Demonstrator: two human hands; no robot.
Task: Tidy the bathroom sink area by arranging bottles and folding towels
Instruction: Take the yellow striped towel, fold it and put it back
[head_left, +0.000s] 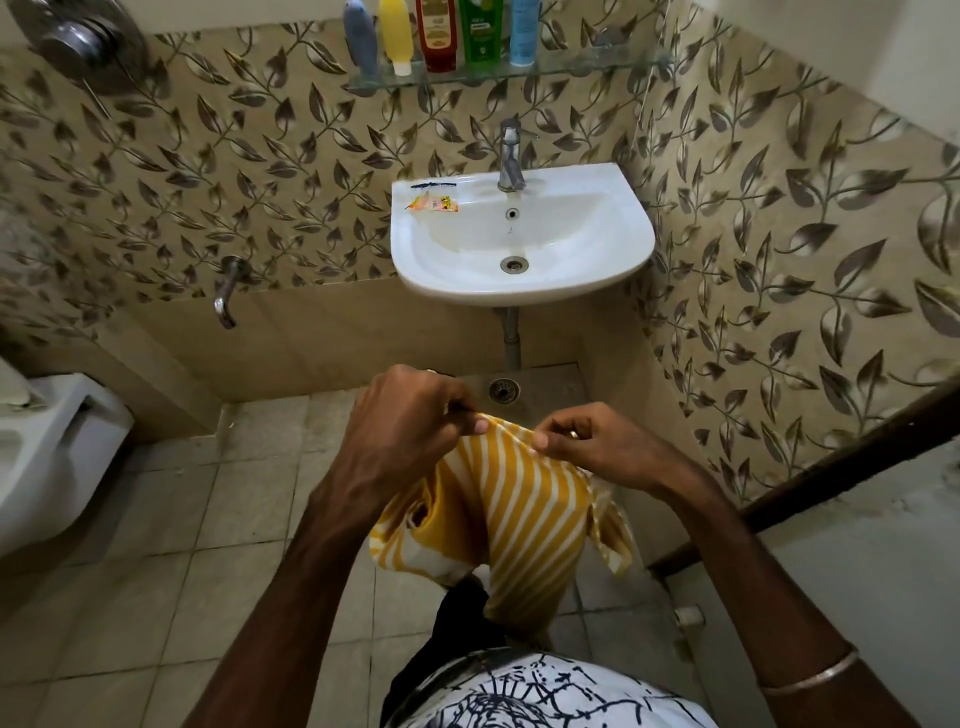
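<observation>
Head view. Left hand (410, 410) and right hand (587, 441) each pinch the top edge of a yellow-and-white striped towel (519, 514), which hangs in mid-air in front of the wash basin (613, 244). A clean fold probably needs corners matched and the edge kept taut and level. Five bottles (436, 34) stand in a row on the glass shelf (571, 67).

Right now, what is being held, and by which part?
A yellow striped towel, pinched along its top edge by the left hand and right hand.
</observation>
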